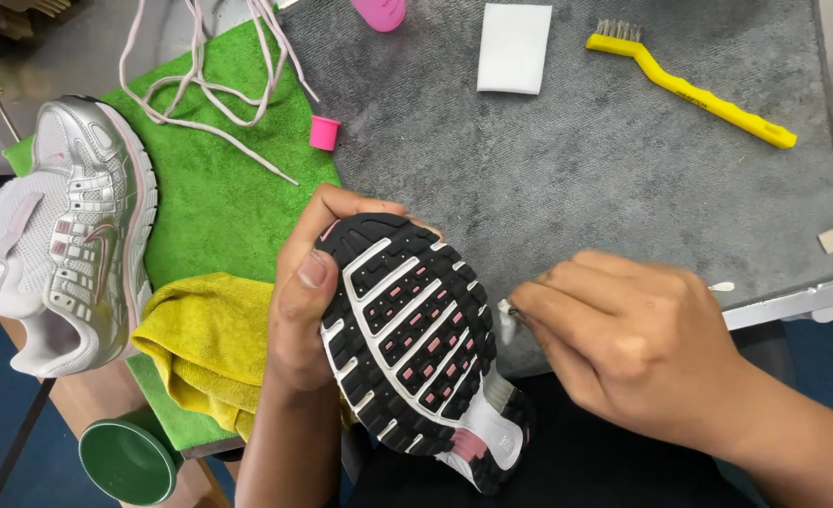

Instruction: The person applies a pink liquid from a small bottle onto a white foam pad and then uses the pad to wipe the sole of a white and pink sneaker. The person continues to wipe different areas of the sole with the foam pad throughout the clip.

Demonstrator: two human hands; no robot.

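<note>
Head view: hands grip ridged black rubber sole (414, 339), small white swab (507, 318).

A grey mat (623, 188) is spread over the work surface. On it, a white sponge block (514, 47) is laid near the far edge, with a yellow brush (698, 94) set just to its right. A pink object (380, 11) is cut off by the top edge. A green towel (219, 188) is overlapped by pale laces (200, 89), and 1 pink cap (324, 133) is placed at its edge. A yellow cloth (205, 343) is bunched below. A silver shoe (68, 230) is seen at the left, and a green round lid (129, 461) near the bottom.
</note>
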